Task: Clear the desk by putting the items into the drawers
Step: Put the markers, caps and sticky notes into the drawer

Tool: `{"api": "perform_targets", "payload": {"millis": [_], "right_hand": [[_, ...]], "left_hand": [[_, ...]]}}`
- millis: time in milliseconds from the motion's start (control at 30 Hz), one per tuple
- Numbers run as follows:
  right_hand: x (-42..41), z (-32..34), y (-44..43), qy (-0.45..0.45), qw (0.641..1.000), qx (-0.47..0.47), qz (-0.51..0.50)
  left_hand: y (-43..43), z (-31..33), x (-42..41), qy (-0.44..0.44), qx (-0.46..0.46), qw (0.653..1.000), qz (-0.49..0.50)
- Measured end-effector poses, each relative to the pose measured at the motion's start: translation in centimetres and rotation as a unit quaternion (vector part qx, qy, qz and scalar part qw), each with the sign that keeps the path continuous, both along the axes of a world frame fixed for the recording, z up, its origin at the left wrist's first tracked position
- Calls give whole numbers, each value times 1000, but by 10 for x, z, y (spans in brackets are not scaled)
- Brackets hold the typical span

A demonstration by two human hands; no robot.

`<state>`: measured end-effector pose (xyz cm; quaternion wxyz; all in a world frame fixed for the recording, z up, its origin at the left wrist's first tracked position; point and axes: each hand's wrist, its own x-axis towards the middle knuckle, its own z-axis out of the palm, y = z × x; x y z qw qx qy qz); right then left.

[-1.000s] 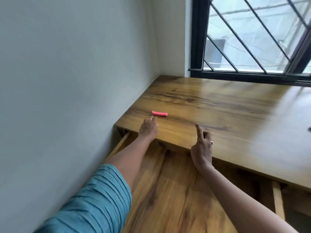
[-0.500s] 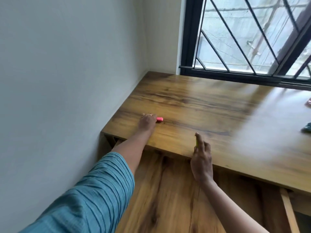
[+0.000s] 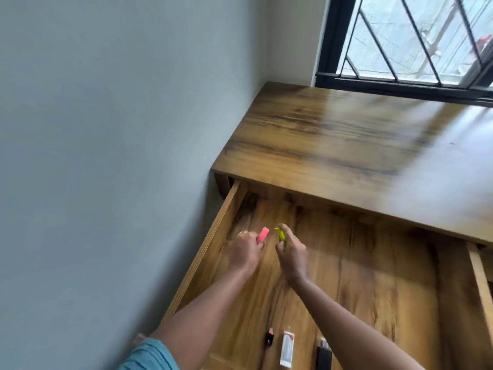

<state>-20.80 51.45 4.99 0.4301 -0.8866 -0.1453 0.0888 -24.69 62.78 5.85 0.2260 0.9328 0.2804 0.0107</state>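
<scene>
Head camera looked down past both forearms into an open drawer (image 3: 346, 276) pulled out from under the wooden desk (image 3: 346, 145), which sat in a corner against a grey wall (image 3: 106, 129) below a black-framed window (image 3: 400, 49). Both hands hung over the drawer's far left part, close together but not touching. The left hand (image 3: 244, 253) was curled shut around a small pink item (image 3: 262, 234) — its upper end stuck out above the knuckles, tilted toward the desk. The right hand (image 3: 292, 252) was likewise closed, pinching a small yellow-green item (image 3: 280, 233) that rose curved from between the fingertips. The two items stood just beside each other, apart, both held above the drawer floor rather than lying on it; what either one was could not be told, as the hands were blurred. Nearer the camera, on the drawer floor at the bottom edge, lay three things in a row — a small dark object with a reddish tip (image 3: 269, 338), a white oblong packet (image 3: 287, 349) and a black oblong object (image 3: 323, 353). A teal striped sleeve (image 3: 149, 356) covered the left upper arm. The visible desk top showed only bare wood and glare from the window.
</scene>
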Motion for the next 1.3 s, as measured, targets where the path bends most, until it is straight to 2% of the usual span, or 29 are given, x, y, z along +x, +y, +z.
{"api": "perform_targets", "payload": {"millis": [67,167,300,433,767,1167,1300], "right_hand": [[-25,-4,7,76,997,-1,-9],[-59,-8,13,136,989,-58,-5],[-93,-13,10,184,982,-51,8],[-115,-18,7,192,980,-61,6],[-152,-23,7,189,976,-106,14],[-163,-27,9,175,974,-142,13],[-163,-22,4,152,977,-151,-3]], "left_hand": [[3,-7,-30,75,-31,995,52],[4,-13,-66,148,-46,985,70],[2,-21,-99,200,-41,977,66],[-1,-27,-117,239,-31,969,49],[-8,-28,-134,233,14,972,14],[-8,-23,-147,206,-1,978,9],[-7,-11,-145,157,13,987,8]]}}
